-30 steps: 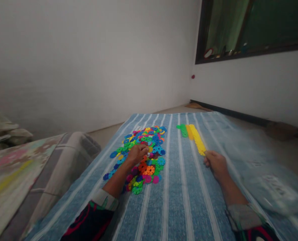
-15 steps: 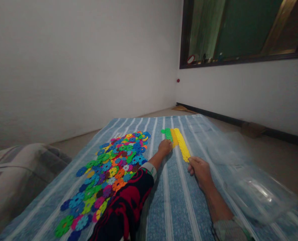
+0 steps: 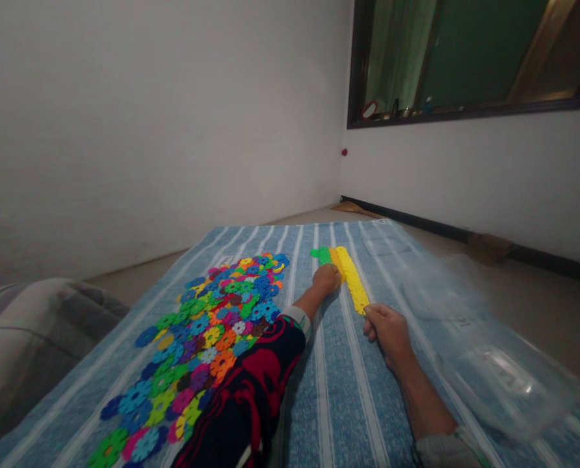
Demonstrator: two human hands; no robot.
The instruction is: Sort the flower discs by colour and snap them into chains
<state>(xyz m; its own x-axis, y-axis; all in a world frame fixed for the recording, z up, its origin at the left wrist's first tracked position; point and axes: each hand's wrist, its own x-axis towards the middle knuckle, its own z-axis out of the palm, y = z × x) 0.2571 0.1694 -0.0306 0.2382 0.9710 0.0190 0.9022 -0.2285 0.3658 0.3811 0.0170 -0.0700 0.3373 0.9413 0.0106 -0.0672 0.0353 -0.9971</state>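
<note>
Yellow row (image 3: 352,279), formed of overlapping plastic discs, lies on the right half of the cloth-covered bench (image 3: 339,403), its near end at the right hand (image 3: 388,330). That hand's thumb and forefinger are closed together on the last disc there, with the other fingers curled under. Just left of it runs 1 orange row (image 3: 336,257), its far part touching the yellow row, and beyond that 1 shorter green row (image 3: 324,255) with 1 green disc (image 3: 314,253) sticking out to the left at its far end.

The left hand (image 3: 326,279) reaches across to the near end of the orange row and covers part of it. Its fingers are bunched; whether they grip a disc cannot be told.

Left of the rows spreads a loose pile (image 3: 212,335) of notched, flower-shaped discs in blue, green, orange, pink, purple, yellow and white, partly hidden by the dark, red-patterned left sleeve (image 3: 265,370). At the bench's right edge sits clear plastic packaging (image 3: 509,383), near the right forearm. Greyish checked fabric (image 3: 46,318) bulges at the far left.
</note>
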